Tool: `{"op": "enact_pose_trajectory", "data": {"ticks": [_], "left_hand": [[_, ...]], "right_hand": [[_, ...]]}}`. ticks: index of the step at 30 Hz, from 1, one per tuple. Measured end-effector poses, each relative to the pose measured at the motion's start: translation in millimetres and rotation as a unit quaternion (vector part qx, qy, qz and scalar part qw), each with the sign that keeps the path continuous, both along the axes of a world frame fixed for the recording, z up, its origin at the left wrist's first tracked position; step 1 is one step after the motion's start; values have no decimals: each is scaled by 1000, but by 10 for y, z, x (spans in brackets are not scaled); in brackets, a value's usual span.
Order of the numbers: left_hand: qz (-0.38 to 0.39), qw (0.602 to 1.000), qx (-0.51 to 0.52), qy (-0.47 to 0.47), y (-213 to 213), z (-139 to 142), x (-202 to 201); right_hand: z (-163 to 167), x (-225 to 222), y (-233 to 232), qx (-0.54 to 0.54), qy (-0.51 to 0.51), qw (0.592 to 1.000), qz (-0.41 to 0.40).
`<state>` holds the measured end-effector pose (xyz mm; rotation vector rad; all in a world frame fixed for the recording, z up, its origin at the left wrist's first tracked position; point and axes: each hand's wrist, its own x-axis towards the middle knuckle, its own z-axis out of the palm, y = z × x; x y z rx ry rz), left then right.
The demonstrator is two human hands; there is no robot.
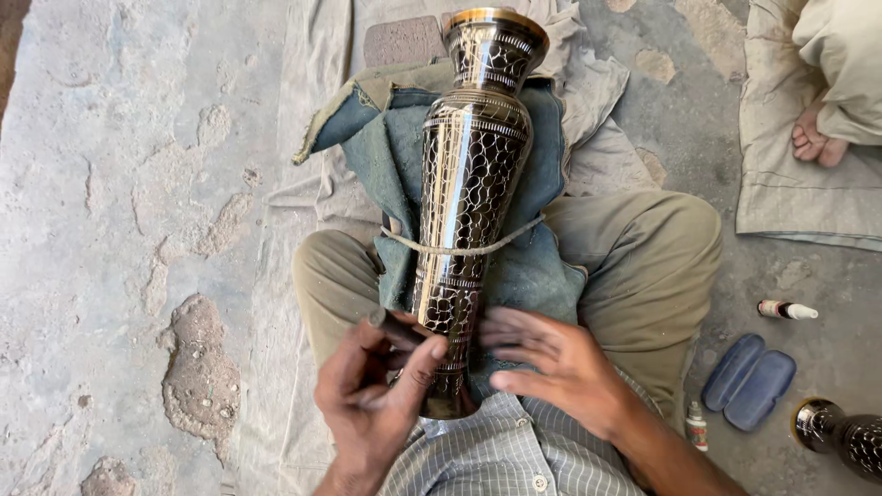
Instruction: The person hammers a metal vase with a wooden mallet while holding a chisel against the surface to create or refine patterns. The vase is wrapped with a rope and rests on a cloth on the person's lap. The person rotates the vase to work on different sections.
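Sitting on cracked concrete floor [138,184]; left hand [372,404] fingers pinching dark tool [395,323], right hand [560,363] fingers spread on vase [469,184].

Vase [471,184], frame centre: polished metal, mirror-glossy, with dark engraved scale-like patterning and plain bright bands. Cloth [386,156] beneath it: blue-green, matt, coarse, frayed at the edges. Cord [459,248] across the vase: rough, pale twisted fibre. Tool [397,326] in the left hand [372,404]: dark, matt, material not discernible. Floor [119,184] at 9 o'clock: bare concrete, rough, pitted, patchy. Case [749,381] at 4 o'clock: blue, smooth, dull sheen. Trousers [643,266]: matt khaki cloth.
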<state>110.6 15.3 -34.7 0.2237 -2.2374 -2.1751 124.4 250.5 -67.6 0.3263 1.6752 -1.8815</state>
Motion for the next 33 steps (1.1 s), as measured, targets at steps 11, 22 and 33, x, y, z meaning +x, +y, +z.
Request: {"op": "enact_pose_trajectory", "data": {"ticks": [11,22,33], "left_hand": [[157,980,120,-21,-136,-405,-333],[90,995,39,0,-91,-115,-133],[155,977,131,-62,-94,-546,-481]], "right_hand": [[178,-127,-569,159,45,986,29],[-51,-435,-415,-208,-89,974,10],[221,-69,-480,140,44,989,18]]}}
